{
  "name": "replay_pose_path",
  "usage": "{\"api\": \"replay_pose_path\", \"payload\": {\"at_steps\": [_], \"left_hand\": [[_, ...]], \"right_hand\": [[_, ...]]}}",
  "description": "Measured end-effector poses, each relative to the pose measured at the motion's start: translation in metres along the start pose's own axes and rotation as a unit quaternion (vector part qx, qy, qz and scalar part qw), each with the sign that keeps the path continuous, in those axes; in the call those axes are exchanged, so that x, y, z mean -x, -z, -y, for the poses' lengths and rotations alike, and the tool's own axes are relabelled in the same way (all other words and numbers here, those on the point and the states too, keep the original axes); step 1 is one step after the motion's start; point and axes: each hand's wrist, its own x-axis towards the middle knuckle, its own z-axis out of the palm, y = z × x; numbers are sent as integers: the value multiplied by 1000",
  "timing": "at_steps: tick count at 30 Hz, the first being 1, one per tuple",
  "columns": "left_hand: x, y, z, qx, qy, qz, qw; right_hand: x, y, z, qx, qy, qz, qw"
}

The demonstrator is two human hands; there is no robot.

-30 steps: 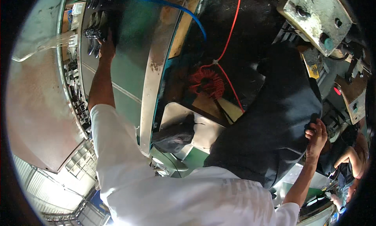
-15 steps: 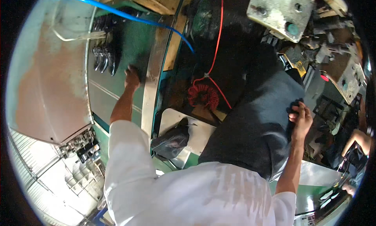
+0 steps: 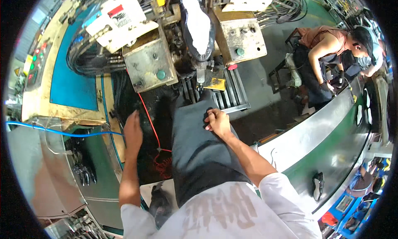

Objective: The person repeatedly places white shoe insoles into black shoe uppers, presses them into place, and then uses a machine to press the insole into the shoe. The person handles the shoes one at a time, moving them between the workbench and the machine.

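My left hand (image 3: pixel 133 133) hangs over the dark floor left of my legs, fingers stretched out and nothing seen in it. My right hand (image 3: pixel 219 123) rests at my dark-trousered thigh (image 3: pixel 195 135), its fingers curled around something small and black that I cannot make out. Ahead of me, a black shoe upper with a white underside (image 3: pixel 197 30) sits sole up in a machine. A control box with a green button flanks it on the left (image 3: pixel 150 61), another on the right (image 3: pixel 242 40).
A blue hose (image 3: pixel 78 134) and a red cord (image 3: pixel 148 114) run at left. Dark shoe parts (image 3: pixel 84 175) lie on the green left belt. At right, a metal-edged green conveyor (image 3: pixel 298 168) carries a shoe (image 3: pixel 318 186). A co-worker (image 3: pixel 323 48) bends beyond it.
My view has swung right, toward the machine. My left hand has come away from the green belt beside the shoe parts. My right hand stays by my thigh, fingers curled.
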Motion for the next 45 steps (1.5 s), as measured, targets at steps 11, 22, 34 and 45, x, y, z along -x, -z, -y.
{"api": "replay_pose_path", "payload": {"at_steps": [11,22,34,45], "left_hand": [[-273,-59,-255,655,176,193,709],[-142,-17,-282,407,-132,64,901],[26,-9,-229,409,-128,99,898],[72,-21,-197,457,-45,161,874]], "right_hand": [[21,23,-13,-187,-27,-27,982],[5,94,180,-208,249,-48,944],[59,43,183,-203,242,42,948],[86,30,133,-197,149,73,966]]}}
